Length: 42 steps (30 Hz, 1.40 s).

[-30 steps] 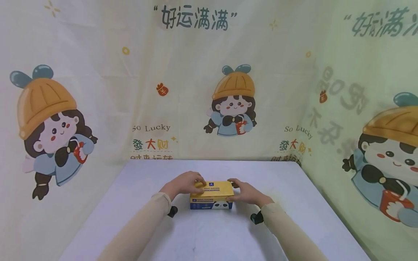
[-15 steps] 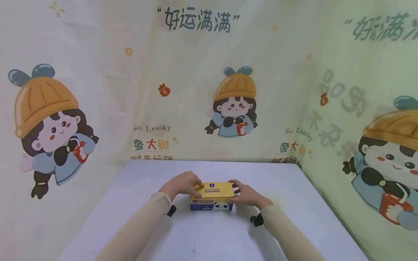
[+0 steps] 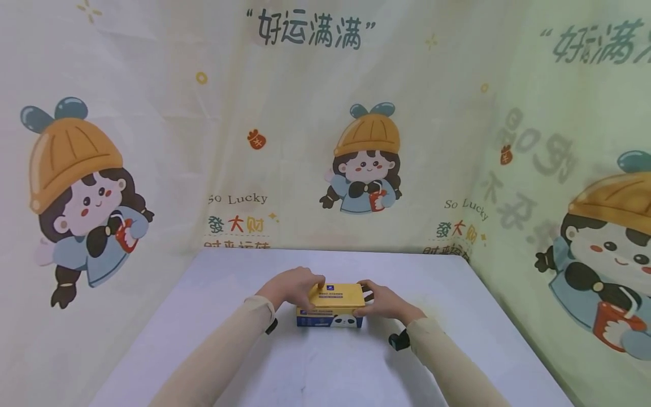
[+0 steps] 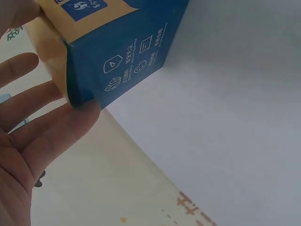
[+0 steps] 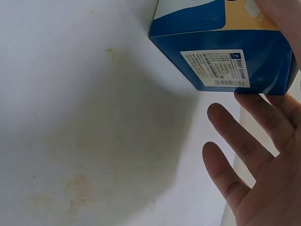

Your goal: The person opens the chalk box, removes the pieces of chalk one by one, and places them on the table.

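The near table (image 3: 330, 364) offers passage; hands (image 3: 293, 287) (image 3: 387, 303) block the box's (image 3: 342, 295) two ends.

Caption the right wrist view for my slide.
A right hand holds a blue-and-yellow box at the end bearing a white printed label, on a stained white tabletop.

Behind the far edge of the white table (image 3: 325, 367) before me hangs a cream cloth (image 3: 300, 169), printed with Chinese characters (image 3: 320, 29) and a cartoon figure (image 3: 368, 167) in an orange hat (image 3: 370, 134). More printed cloth (image 3: 163, 169) rises beyond the left and right edges, greener on the right. I see "So Lucky" lettering (image 3: 247, 199) above both far corners, and soft, muted light.
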### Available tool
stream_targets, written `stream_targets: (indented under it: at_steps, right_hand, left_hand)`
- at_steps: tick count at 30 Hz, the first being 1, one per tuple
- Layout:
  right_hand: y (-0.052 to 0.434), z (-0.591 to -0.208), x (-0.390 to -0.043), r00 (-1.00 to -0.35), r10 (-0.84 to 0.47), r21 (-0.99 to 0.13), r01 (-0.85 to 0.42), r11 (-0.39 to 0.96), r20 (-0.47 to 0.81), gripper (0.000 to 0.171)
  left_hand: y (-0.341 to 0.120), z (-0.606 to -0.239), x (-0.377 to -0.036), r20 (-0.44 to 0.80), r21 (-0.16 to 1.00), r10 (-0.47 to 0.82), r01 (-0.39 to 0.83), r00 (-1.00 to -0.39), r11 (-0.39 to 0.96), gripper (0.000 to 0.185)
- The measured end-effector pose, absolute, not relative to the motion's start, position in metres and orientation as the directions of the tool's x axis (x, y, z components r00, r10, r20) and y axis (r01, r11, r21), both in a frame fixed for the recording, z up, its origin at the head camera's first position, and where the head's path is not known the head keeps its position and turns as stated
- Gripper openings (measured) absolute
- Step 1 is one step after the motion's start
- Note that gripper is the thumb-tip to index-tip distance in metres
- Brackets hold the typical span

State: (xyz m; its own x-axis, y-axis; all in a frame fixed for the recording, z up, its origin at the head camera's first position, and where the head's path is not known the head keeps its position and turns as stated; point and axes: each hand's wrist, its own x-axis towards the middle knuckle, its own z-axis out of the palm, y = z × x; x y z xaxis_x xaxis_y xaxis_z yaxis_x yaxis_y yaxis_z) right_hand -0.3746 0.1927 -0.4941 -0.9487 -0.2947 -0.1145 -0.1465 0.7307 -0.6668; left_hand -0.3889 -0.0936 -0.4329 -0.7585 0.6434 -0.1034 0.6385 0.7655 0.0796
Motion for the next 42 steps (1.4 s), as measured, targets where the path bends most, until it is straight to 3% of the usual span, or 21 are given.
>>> stream_targets:
  at_steps: [14,27,33,37,42]
  right_hand:
    - [0.191,-0.493,-0.377,-0.948,-0.296,-0.657,-0.149,0.739,-0.118,0.091]
    - [0.192,-0.491,-0.378,-0.959,-0.257,-0.626,-0.127,0.770,-0.121,0.092]
    - [0.193,-0.491,-0.379,-0.963,-0.245,-0.619,-0.124,0.776,-0.114,0.093]
    - [0.197,-0.494,-0.379,-0.960,-0.261,-0.636,-0.138,0.759,-0.102,0.091]
    - [0.196,-0.497,-0.378,-0.958,-0.273,-0.658,-0.147,0.739,-0.092,0.094]
  left_hand:
    - [-0.097,-0.437,-0.389,-0.081,0.052,0.718,0.717,-0.691,0.695,0.034]
    - [-0.101,-0.436,-0.389,-0.026,0.083,0.730,0.726,-0.683,0.683,0.034]
    - [-0.101,-0.435,-0.390,-0.009,0.189,0.669,0.656,-0.743,0.731,0.028]
    - [-0.107,-0.438,-0.395,0.064,0.282,0.641,0.630,-0.765,0.723,0.024]
    - [-0.119,-0.452,-0.405,0.141,0.567,0.465,0.456,-0.874,0.686,0.037]
